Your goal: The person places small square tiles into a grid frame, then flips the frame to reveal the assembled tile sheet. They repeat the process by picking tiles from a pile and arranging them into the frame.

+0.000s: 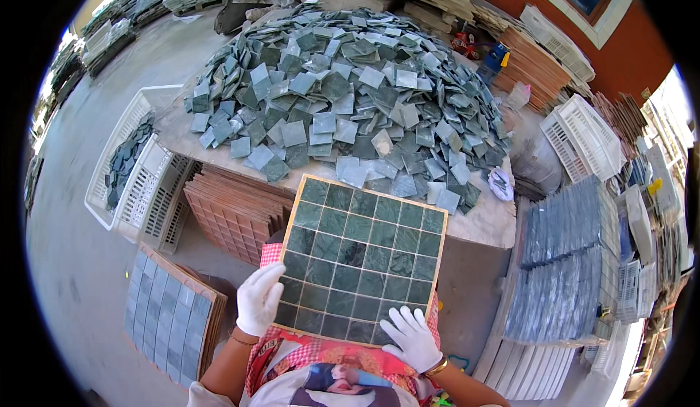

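Note:
A square tray (375,193) with a thin light rim rests on my lap and tilts up against the table edge. Dark green marbled square tiles (356,233) fill it in even rows, with pale lines between them. My left hand (260,299), in a white glove, is at the tray's lower left edge, its fingers stretched out and close together. My right hand (412,340), also gloved in white, lies with fingers spread over the lower right tiles. Beyond the tray, loose green and grey square tiles (343,86) form a big heap on the table (481,226).
Brown grid trays (235,214) are stacked below the table's left side. Tiled boards (164,312) lean at lower left, near white plastic crates (149,196). At right are wrapped grey tile stacks (558,261) and a white crate (583,134). A white roll (500,184) lies on the table's right edge.

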